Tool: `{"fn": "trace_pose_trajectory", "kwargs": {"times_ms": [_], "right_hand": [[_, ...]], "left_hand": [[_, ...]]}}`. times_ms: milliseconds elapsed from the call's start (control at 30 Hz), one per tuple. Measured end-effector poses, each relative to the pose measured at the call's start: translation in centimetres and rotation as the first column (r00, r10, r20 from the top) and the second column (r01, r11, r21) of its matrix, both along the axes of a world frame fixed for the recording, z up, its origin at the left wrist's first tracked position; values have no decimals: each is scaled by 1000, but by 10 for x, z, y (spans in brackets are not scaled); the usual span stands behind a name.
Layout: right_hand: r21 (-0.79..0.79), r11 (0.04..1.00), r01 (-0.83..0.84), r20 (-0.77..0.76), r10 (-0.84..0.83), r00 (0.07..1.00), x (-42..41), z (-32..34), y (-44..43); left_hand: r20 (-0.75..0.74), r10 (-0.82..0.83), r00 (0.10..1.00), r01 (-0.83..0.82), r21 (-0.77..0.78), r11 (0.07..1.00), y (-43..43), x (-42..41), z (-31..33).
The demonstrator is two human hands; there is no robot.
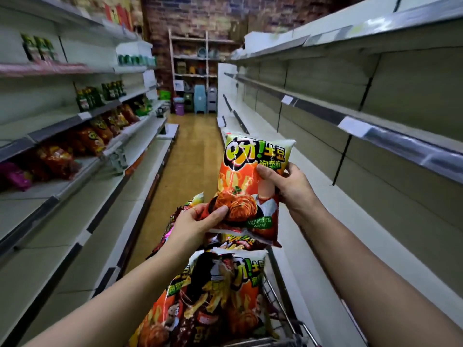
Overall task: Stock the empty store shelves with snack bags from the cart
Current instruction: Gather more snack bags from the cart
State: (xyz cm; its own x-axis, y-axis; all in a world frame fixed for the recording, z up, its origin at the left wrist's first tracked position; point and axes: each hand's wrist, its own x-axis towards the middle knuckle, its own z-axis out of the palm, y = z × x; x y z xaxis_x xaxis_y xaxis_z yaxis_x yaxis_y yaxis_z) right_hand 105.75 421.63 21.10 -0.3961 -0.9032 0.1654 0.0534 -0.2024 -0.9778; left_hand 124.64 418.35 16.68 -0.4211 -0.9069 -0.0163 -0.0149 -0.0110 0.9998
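A grocery shop aisle: white metal shelving [390,140] at three o'clock (price-label holders [354,126] along its edges), red-orange snack bags [92,139] ranked at nine, wire cart [281,305] at six.

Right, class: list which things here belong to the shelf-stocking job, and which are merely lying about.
Job: held snack bag, left hand, right hand, bags in cart, cart, empty shelves.
Lying about: purple bucket, stacked stools, green bottles.

Observed on the left hand [198,221]: one thin gold-toned ring [194,209] on a finger. The right hand [288,186] is bare; both forearms [112,301] bare to the frame's lower edge.
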Motion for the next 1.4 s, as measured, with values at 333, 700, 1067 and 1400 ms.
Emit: {"fn": "trace_pose_trajectory", "kwargs": {"times_ms": [333,700,1067,1400], "right_hand": [[-168,970,174,-86,-190,978,10,61,127],[-208,792,574,-132,-604,786,58,97,254],[-223,409,885,-163,-911,380,82,122,463],[-201,193,960,-224,-963,147,62,144,624]], "left_hand": [[-79,-204,976,194,-117,974,83,-6,45],[-158,-609,778,578,-202,791,146,-6,77],[-91,-908,409,863,-284,417,312,-54,106],[0,-984,179,926,-338,169,461,-127,134]]}}
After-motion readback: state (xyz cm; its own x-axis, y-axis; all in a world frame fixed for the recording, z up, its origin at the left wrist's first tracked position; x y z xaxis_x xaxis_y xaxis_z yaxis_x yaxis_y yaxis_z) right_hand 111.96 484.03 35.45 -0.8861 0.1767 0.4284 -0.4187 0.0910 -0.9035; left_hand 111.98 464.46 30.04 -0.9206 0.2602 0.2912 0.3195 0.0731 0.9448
